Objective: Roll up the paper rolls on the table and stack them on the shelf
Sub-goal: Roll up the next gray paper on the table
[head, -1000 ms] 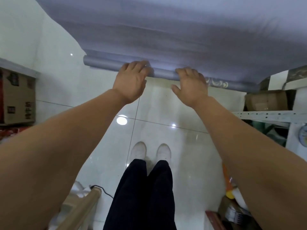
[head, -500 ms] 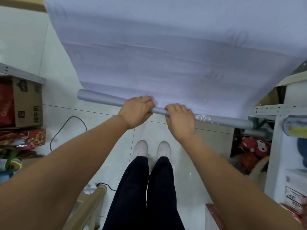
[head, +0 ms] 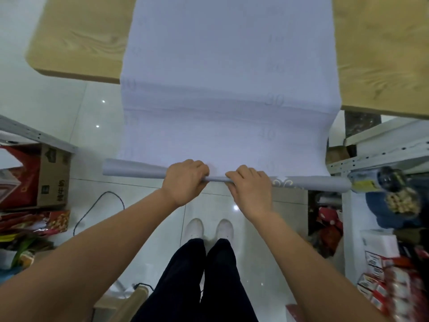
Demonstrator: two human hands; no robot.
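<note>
A wide pale lilac paper sheet hangs from the wooden table down toward me, faint numbers printed along its right side. Its lower end is wound into a grey roll that lies crosswise in the air above the floor. My left hand grips the roll near its middle, fingers curled over the top. My right hand grips it just to the right, next to a white ornamental print on the roll.
A white metal shelf stands at the right, with boxes and packets below it. At the left sit a cardboard box and a heap of coloured wrappers. A tan roll stands by my left leg. A cable lies on the tiled floor.
The view tilted up, so the table top now shows. The rolled end sits lower in view and nearer my body. Both hands went from fingers laid flat on the roll to curled around it.
</note>
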